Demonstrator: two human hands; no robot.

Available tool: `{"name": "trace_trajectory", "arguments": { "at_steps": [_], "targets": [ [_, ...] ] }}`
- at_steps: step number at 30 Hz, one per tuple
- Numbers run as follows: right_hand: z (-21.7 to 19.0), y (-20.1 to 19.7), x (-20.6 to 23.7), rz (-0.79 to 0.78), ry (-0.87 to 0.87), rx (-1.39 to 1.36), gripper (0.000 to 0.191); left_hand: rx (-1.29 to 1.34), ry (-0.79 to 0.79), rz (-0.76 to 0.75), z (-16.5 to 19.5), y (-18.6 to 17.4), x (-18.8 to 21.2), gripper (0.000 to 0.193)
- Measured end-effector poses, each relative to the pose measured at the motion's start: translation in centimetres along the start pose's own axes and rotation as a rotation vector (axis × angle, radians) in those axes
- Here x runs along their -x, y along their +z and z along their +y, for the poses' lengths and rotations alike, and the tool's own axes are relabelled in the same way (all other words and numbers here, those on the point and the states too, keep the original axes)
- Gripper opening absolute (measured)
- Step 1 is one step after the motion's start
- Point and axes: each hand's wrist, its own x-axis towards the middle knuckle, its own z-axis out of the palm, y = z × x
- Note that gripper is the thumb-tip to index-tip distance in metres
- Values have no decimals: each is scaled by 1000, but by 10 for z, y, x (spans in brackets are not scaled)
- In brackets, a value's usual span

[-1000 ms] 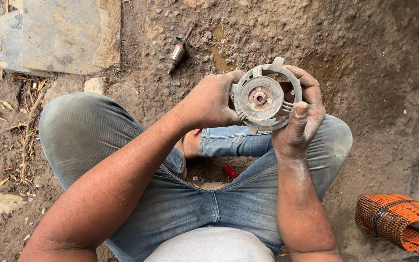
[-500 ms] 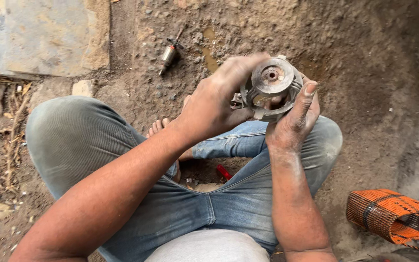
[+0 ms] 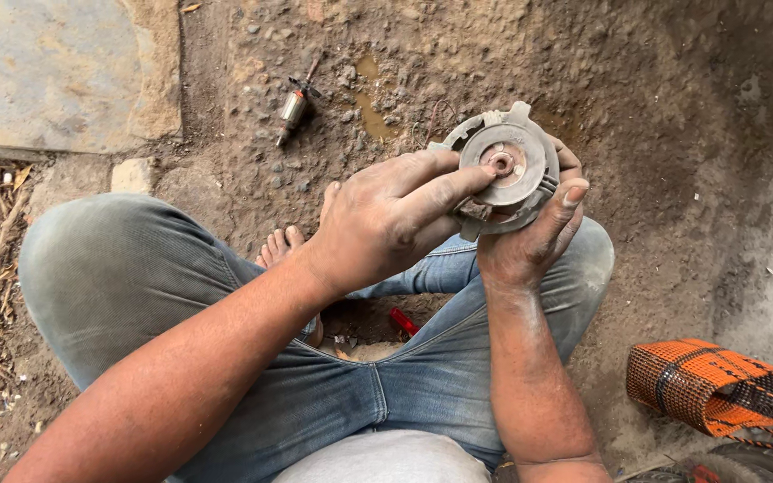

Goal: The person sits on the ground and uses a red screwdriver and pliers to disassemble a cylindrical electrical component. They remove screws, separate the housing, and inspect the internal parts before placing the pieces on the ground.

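**Round metal part held in both hands above the lap**

We see a person seated cross-legged on bare dirt, viewed from the head camera looking down. Both hands meet in front of the knees, over the right leg.

1. Held part. The metal disc (image 3: pixel 505 174) is a round, grey, dusty casting with lugs on its rim and a small hub at the centre of its flat face. The face is turned up toward the camera, slightly tilted. It sits above the right knee, clear of the ground.

2. Right hand (image 3: pixel 530 237). We see it beneath and behind the disc, cupping it. The thumb rises along the near right edge and presses on the rim; fingertips show past the far right edge. The grip is closed on the disc.

3. Left hand (image 3: pixel 385 219). It comes in from the left across the body. The fingers are stretched out, and the forefinger lies on the left side of the flat face, its tip just beside the hub. The other fingers touch the left rim and the underside. This hand also holds the disc, in a looser, flatter grip.

4. Surroundings. A small motor armature (image 3: pixel 294 107) lies on the dirt well beyond the hands, near a flat stone slab (image 3: pixel 64 72) at upper left. A red object (image 3: pixel 403 320) shows between the legs. An orange mesh bag (image 3: pixel 704 385) lies at lower right, well apart from the hands.
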Motion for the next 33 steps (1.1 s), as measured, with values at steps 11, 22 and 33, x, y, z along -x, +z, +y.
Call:
{"name": "trace_trajectory", "arguments": {
  "at_steps": [11,22,33],
  "targets": [
    [4,-3,1,4,24,-2,80,1,-65,-59,0,3,-4,61],
    [5,14,2,-10,98,77,82,115,-152,24,7,2,-8,99],
    [23,21,-2,-202,159,306,55,62,-474,467,-49,-52,-27,45]
  ]
}}
